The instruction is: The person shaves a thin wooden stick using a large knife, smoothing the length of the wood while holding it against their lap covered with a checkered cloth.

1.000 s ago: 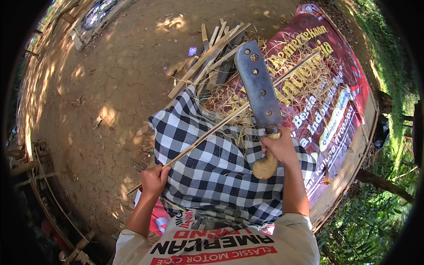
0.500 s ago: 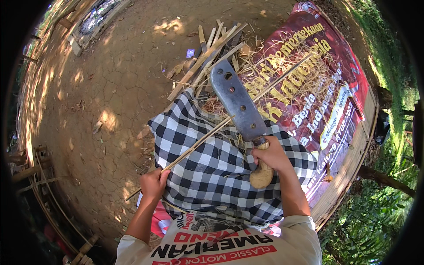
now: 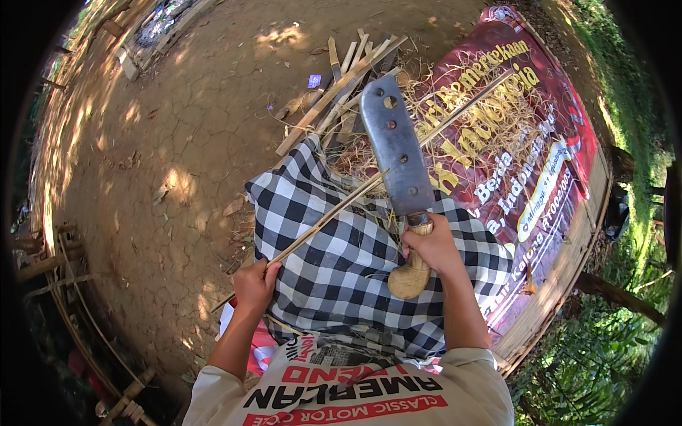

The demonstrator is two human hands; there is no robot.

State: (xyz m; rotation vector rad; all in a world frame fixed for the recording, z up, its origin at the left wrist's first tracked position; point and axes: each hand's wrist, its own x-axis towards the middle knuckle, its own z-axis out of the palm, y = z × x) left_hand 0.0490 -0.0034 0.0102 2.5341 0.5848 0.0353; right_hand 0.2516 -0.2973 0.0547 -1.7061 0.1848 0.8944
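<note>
My left hand [image 3: 254, 285] is closed around a thin bamboo strip [image 3: 327, 216] that slants from the lower left to the upper right. My right hand [image 3: 431, 245] grips the wooden handle of a cleaver [image 3: 399, 153], its broad grey blade pierced by several holes and pointing away from me. The blade crosses the strip, hiding its middle, and the strip shows again beyond it. A thin end of the strip overlaps the blade's left edge. Beneath both hands a black-and-white checked cloth [image 3: 355, 259] covers my lap.
Several split bamboo pieces [image 3: 341, 92] lie piled past the cloth. Curly shavings [image 3: 483, 121] litter a dark red printed banner [image 3: 561, 106] on the right, bordered by a bamboo edge [image 3: 561, 291]. Cracked bare earth [image 3: 142, 206] spreads to the left, with a bamboo frame [image 3: 71, 273] farther out.
The cleaver has turned a little more upright, its handle end swinging left and its blade moving right along the strip. The whole view has shifted slightly. Both hands keep their grip.
</note>
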